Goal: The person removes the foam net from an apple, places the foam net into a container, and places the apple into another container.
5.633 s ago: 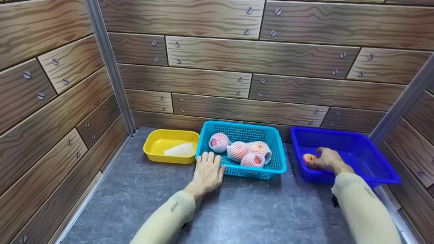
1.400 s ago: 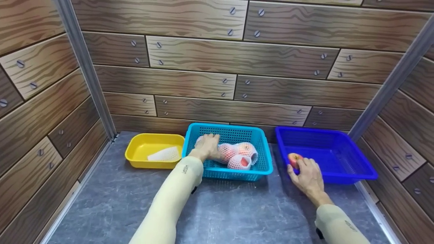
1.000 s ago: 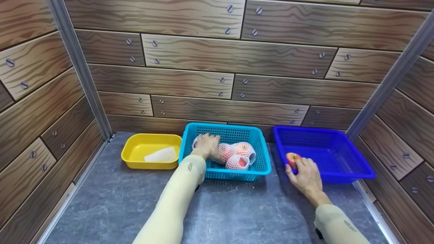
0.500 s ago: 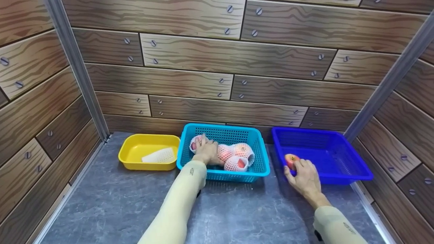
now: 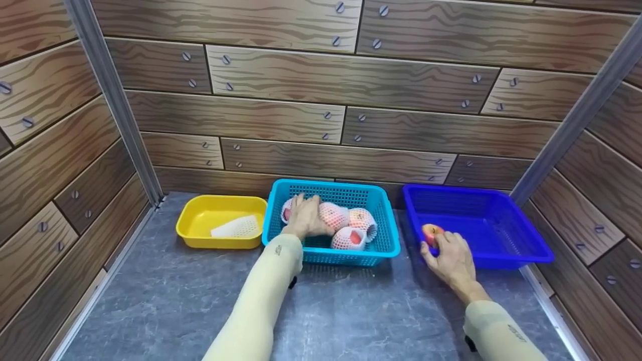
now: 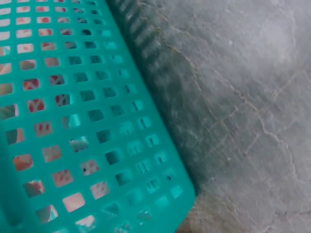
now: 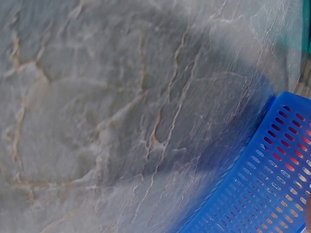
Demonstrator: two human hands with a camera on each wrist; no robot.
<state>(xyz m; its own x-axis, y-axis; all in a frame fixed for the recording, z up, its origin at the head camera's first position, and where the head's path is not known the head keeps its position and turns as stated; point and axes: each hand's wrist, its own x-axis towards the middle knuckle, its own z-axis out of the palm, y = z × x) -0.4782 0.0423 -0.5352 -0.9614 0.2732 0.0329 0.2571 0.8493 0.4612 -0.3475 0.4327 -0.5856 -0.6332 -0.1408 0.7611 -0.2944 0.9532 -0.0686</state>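
My left hand [image 5: 307, 216] reaches down into the teal basket [image 5: 393, 240]. Its fingers are spread between one apple in a foam net [image 5: 287, 210] on the left and another netted apple [image 5: 335, 215] on the right. Two more netted apples, a rear one [image 5: 362, 220] and a front one [image 5: 349, 238], lie beside them. My right hand [image 5: 454, 258] grips the front rim of the blue basket [image 5: 526, 245] near its left corner. Close to those fingertips lies a bare red-yellow apple [image 5: 431, 233]. Through the teal side holes [image 6: 92, 116], the left wrist view shows netted fruit; the right wrist view shows the blue basket's slotted wall [image 7: 262, 179].
A yellow tray [image 5: 188, 235] stands left of the teal basket, with a white foam net [image 5: 235, 227] lying in it. Grey marbled tabletop [image 5: 351, 311] spreads in front. Wood-patterned panels [image 5: 281, 120] enclose the back and sides.
The right hand has left the bare apple in the blue basket and moved to the rim. The left hand has gone from the teal rim in among the netted apples, and the middle one has shifted back slightly.
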